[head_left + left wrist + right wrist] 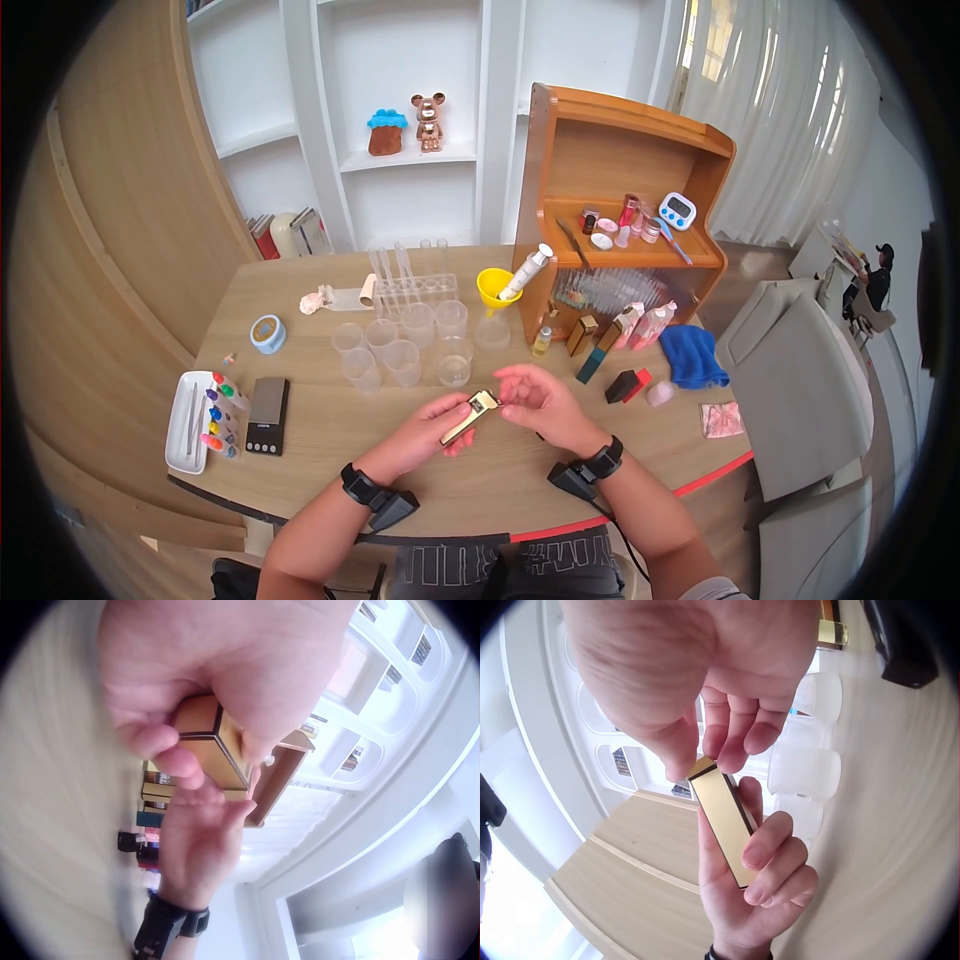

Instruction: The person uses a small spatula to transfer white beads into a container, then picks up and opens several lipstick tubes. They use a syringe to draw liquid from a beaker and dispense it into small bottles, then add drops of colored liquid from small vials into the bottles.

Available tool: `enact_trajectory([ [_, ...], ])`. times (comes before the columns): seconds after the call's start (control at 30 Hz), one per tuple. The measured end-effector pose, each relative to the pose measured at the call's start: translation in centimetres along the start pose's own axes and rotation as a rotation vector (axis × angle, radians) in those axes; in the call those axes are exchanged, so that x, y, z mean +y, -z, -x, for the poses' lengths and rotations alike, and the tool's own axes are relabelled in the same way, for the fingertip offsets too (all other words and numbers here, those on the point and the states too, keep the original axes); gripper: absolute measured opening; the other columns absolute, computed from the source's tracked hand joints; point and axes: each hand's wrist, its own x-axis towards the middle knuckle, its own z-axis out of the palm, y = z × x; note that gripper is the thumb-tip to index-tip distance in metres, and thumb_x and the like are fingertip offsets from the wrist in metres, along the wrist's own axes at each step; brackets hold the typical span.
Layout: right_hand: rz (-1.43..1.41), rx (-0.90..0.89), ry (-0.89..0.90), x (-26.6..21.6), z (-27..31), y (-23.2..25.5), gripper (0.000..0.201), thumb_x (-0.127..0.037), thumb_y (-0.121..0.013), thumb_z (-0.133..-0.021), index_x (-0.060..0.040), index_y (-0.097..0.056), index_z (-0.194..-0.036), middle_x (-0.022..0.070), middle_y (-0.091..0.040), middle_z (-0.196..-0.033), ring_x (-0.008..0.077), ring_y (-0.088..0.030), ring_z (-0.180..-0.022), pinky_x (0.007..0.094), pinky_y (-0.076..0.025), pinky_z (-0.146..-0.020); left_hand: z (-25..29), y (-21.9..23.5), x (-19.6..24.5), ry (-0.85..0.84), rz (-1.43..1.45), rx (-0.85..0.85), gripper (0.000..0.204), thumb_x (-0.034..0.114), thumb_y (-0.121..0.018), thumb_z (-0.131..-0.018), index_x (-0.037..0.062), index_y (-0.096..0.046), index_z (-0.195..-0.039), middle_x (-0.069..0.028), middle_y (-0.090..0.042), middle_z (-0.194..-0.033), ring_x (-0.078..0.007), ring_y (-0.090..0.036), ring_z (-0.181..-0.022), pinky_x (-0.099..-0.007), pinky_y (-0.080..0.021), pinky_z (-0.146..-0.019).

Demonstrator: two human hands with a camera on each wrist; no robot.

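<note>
A slim gold box (pixel 463 424) with dark edges, the size of a lipstick carton, is held over the near middle of the table. My left hand (pixel 432 430) grips its lower body, fingers wrapped round the sides, as the right wrist view shows. At the box's upper end is my right hand (pixel 552 410), its thumb and fingertips pinching the top edge. A dark label marks the face near that end in the head view. From the left wrist, the box's lower end (pixel 214 761) faces the camera, and the right hand's palm (pixel 199 840) appears beyond it.
Clear plastic cups (pixel 402 362) stand just beyond the hands, with a test-tube rack (pixel 415 290) and yellow funnel (pixel 497 287) behind. Cosmetic boxes (pixel 598 362) and a blue cloth (pixel 693 357) lie right; a scale (pixel 267 415) and white tray (pixel 187 422) left. A wooden cabinet (pixel 540 170) stands behind.
</note>
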Motion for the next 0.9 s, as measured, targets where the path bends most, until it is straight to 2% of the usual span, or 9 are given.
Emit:
enact_trajectory([
  [0.13, 0.022, 0.032, -0.044, 0.7, -0.1, 0.2, 0.039, -0.001, -0.066, -0.096, -0.0034, -0.057, -0.134, -0.0008, -0.057, -0.104, 0.0080, -0.057, -0.095, 0.0241, -0.050, -0.087, 0.1, 0.0, 0.1, 0.038, 0.045, -0.028, 0.032, 0.031, -0.048, -0.109, 0.0083, -0.053, -0.131, -0.0013, -0.063, -0.085, -0.0071, -0.053, -0.066, -0.0216, -0.039, -0.057],
  [0.23, 0.355, 0.057, 0.135, 0.9, -0.2, 0.0, 0.039, -0.002, -0.064, -0.096, -0.0042, -0.058, -0.135, 0.0001, -0.059, -0.106, 0.0102, -0.058, -0.096, 0.0260, -0.050, -0.088, 0.1, -0.2, 0.1, 0.055, 0.068, -0.019, 0.027, 0.033, -0.047, -0.109, 0.0096, -0.056, -0.118, 0.0020, -0.060, -0.083, -0.0040, -0.050, -0.065, -0.0190, -0.037, -0.056],
  [0.33, 0.332, 0.023, 0.047, 0.0, -0.1, -0.6, 0.038, -0.004, -0.063, -0.097, -0.0054, -0.060, -0.134, 0.0016, -0.061, -0.109, 0.0118, -0.058, -0.097, 0.0275, -0.050, -0.089, 0.1, -0.1, 0.2, 0.064, 0.080, -0.038, 0.027, 0.034, -0.048, -0.109, 0.0097, -0.056, -0.119, 0.0013, -0.060, -0.083, -0.0036, -0.050, -0.066, -0.0185, -0.036, -0.056],
  [0.43, 0.284, 0.013, 0.049, -0.2, 0.1, -0.8, 0.037, -0.003, -0.063, -0.097, -0.0061, -0.061, -0.134, 0.0022, -0.061, -0.112, 0.0121, -0.058, -0.097, 0.0277, -0.050, -0.088, 0.0, 0.1, 0.1, 0.116, 0.138, -0.034, 0.031, 0.031, -0.050, -0.108, 0.0083, -0.053, -0.129, -0.0039, -0.062, -0.086, -0.0075, -0.049, -0.063, -0.0209, -0.038, -0.056],
  [0.53, 0.332, -0.054, 0.143, 0.5, 0.1, 0.1, 0.036, -0.004, -0.065, -0.096, -0.0059, -0.062, -0.132, 0.0016, -0.061, -0.112, 0.0115, -0.057, -0.096, 0.0285, -0.050, -0.088, 0.1, 0.2, 0.1, 0.146, 0.161, -0.057, 0.029, 0.035, -0.050, -0.108, 0.0090, -0.055, -0.118, -0.0010, -0.060, -0.084, -0.0046, -0.049, -0.064, -0.0188, -0.036, -0.053],
  [0.63, 0.354, -0.045, 0.210, 1.4, -0.1, 0.6, 0.030, -0.002, -0.066, -0.095, -0.0039, -0.064, -0.125, 0.0012, -0.060, -0.112, 0.0100, -0.058, -0.096, 0.0271, -0.051, -0.086, 0.2, 0.2, 0.3, 0.142, 0.213, -0.104, 0.029, 0.035, -0.050, -0.108, 0.0080, -0.055, -0.118, -0.0022, -0.061, -0.083, -0.0052, -0.049, -0.062, -0.0191, -0.036, -0.053],
  [0.73, 0.092, 0.024, 0.046, 0.9, 0.0, 0.3, 0.027, 0.004, -0.067, -0.093, -0.0006, -0.062, -0.119, 0.0052, -0.058, -0.119, 0.0128, -0.061, -0.105, 0.0268, -0.051, -0.091, 0.3, 0.3, 0.4, 0.140, 0.221, -0.121, 0.030, 0.035, -0.050, -0.108, 0.0072, -0.054, -0.118, -0.0028, -0.060, -0.083, -0.0053, -0.048, -0.062, -0.0192, -0.037, -0.053],
  [0.83, 0.119, 0.082, -0.029, 0.2, 0.0, -0.2, 0.027, 0.005, -0.069, -0.092, -0.0013, -0.061, -0.117, 0.0063, -0.061, -0.117, 0.0118, -0.061, -0.105, 0.0256, -0.051, -0.089, 0.3, 0.2, 0.3, 0.145, 0.196, -0.098, 0.029, 0.034, -0.050, -0.108, 0.0072, -0.055, -0.117, -0.0024, -0.060, -0.083, -0.0051, -0.049, -0.062, -0.0190, -0.036, -0.053],
  [0.9, 0.082, 0.097, 0.069, 1.0, 0.0, -0.3, 0.031, 0.005, -0.070, -0.091, -0.0018, -0.059, -0.120, 0.0061, -0.063, -0.114, 0.0110, -0.061, -0.104, 0.0250, -0.051, -0.087, 0.2, 0.3, 0.0, 0.134, 0.167, -0.087, 0.029, 0.034, -0.051, -0.108, 0.0074, -0.055, -0.118, -0.0020, -0.060, -0.083, -0.0049, -0.049, -0.062, -0.0188, -0.036, -0.053],
])
